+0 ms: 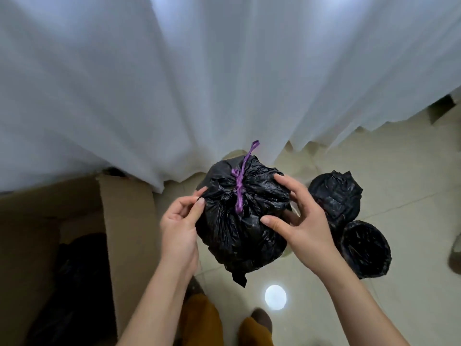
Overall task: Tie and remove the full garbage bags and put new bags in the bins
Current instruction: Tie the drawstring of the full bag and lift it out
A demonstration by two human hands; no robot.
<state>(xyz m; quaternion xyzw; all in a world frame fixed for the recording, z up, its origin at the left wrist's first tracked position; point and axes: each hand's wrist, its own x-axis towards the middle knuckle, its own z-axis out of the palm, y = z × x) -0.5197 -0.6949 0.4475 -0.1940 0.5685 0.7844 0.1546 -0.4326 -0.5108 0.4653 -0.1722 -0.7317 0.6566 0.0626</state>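
A full black garbage bag [239, 221] hangs in mid-air at the centre, its neck tied with a purple drawstring [240, 186]. My left hand [179, 226] pinches the plastic on the bag's left side. My right hand [296, 221] grips the right side, thumb on the front and fingers over the top. Two bins lined with black bags stand on the floor to the right: the farther bin [336, 196] and the nearer bin [365, 248], whose lining is open at the top.
A large open cardboard box [129, 221] stands at the left with dark bags inside [74, 283]. A white curtain [199, 83] hangs behind everything. The floor is pale tile [411, 171] with a lamp's reflection. My feet and orange trousers [199, 320] are below.
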